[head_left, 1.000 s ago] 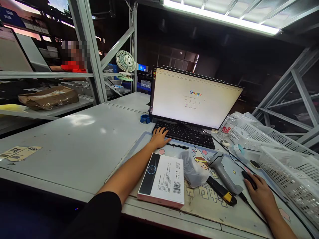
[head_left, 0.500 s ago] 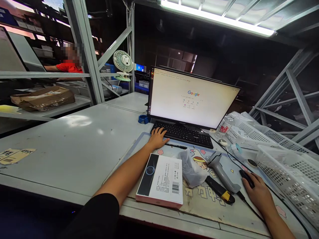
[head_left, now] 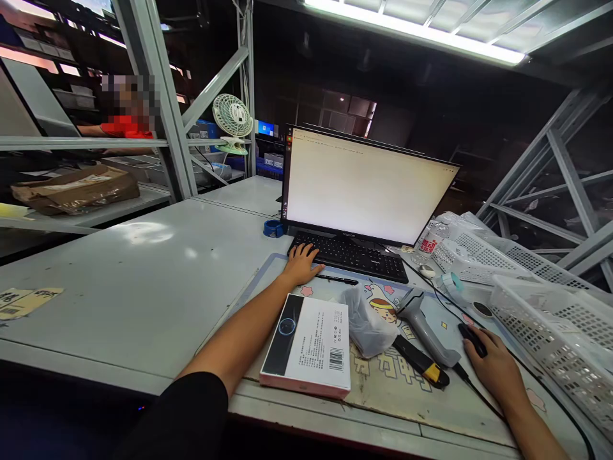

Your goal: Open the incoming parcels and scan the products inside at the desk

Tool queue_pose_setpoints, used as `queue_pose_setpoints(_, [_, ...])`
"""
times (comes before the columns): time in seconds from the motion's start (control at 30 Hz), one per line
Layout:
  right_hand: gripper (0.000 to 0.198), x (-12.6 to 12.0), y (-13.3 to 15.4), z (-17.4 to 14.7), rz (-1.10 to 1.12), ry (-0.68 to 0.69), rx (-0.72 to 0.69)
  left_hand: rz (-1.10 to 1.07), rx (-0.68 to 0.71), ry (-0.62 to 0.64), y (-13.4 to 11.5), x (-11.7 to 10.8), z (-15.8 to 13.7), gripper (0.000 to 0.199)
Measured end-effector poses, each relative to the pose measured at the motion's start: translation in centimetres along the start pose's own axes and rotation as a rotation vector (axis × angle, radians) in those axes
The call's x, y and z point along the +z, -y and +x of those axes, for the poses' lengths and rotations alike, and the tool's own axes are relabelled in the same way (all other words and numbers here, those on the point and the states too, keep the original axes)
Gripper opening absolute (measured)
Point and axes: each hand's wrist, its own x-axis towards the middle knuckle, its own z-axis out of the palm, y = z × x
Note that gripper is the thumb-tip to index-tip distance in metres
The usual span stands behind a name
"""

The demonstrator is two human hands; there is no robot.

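My left hand rests with fingers spread on the left end of a black keyboard. At the right, my right hand is curled over a black computer mouse. Behind the keyboard stands a monitor with a blank white page. Between my arms lie a white-and-black box with a barcode, a plastic-wrapped item, a grey barcode scanner and a black-and-yellow box cutter. A black pen lies just below the keyboard.
White plastic baskets line the right side, near a bottle and a roll of tape. A blue tape roll sits left of the monitor. A clip fan and a person in red are beyond the metal frame.
The page on the monitor has gone from the Google start page to blank white. Both hands keep their places; the view has shifted slightly.
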Motion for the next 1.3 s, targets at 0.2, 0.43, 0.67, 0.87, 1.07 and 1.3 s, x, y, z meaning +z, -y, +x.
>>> queue_pose_setpoints(0.2, [0.063, 0.3, -0.8, 0.4, 0.001, 0.013, -0.007, 0.005, -0.002, 0.008, -0.1, -0.2, -0.1, 0.07])
queue_pose_setpoints(0.43, [0.065, 0.5, -1.1, 0.4, 0.02, 0.021, -0.017, 0.004, -0.003, 0.015, -0.2, -0.3, -0.1, 0.069])
queue_pose_setpoints(0.67, [0.067, 0.1, -0.3, 0.0, 0.004, 0.017, -0.007, -0.015, -0.007, 0.029, -0.2, -0.4, -0.2, 0.072])
queue_pose_setpoints(0.87, [0.069, -0.1, -0.3, 0.3, 0.028, 0.054, 0.001, -0.016, -0.017, 0.03, -0.3, -0.5, -0.2, 0.072])
queue_pose_setpoints(1.07, [0.068, 0.0, -0.6, 0.2, 0.045, 0.029, -0.051, -0.014, -0.017, 0.021, -0.3, -0.5, -0.2, 0.071])
queue_pose_setpoints(1.3, [0.066, 0.2, -0.9, 0.4, 0.054, 0.026, -0.055, -0.01, -0.014, 0.017, -0.3, -0.4, -0.3, 0.071])
